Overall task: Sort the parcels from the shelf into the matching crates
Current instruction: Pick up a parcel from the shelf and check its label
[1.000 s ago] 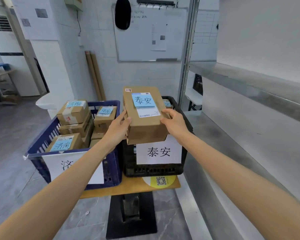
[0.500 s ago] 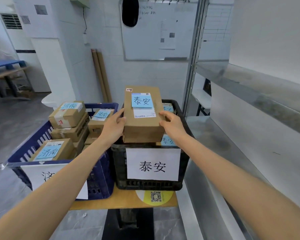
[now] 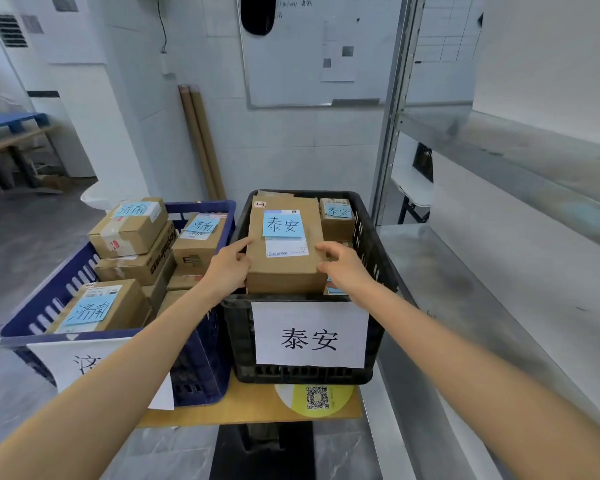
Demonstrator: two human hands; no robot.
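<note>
You have the cardboard parcel (image 3: 284, 247) between both hands, inside the rim of the black crate (image 3: 378, 258) at your 12 o'clock. Your left hand (image 3: 227, 268) clasps its 9 o'clock side with the thumb laid over the top edge. Your right hand (image 3: 343, 268) clasps the 3 o'clock side, fingers curled over the edge. Gripping opposite sides keeps the box level and leaves its blue label (image 3: 283, 223) face up, so you can read it against the paper sign (image 3: 309, 336) on the crate's front wall. Both show the same two characters, so this looks like the right crate.

The parcel rides high, its top above the rim, probably because other parcels lie beneath it. One small box (image 3: 336, 216) with the same kind of label sits at its 1 o'clock. Whether the parcel's weight is already on the pile, you cannot tell from here.

The blue crate (image 3: 201, 358) at your 10 o'clock holds boxes with a different label, touching the black crate's side. The metal shelf (image 3: 465, 289) runs along your 3 o'clock.
</note>
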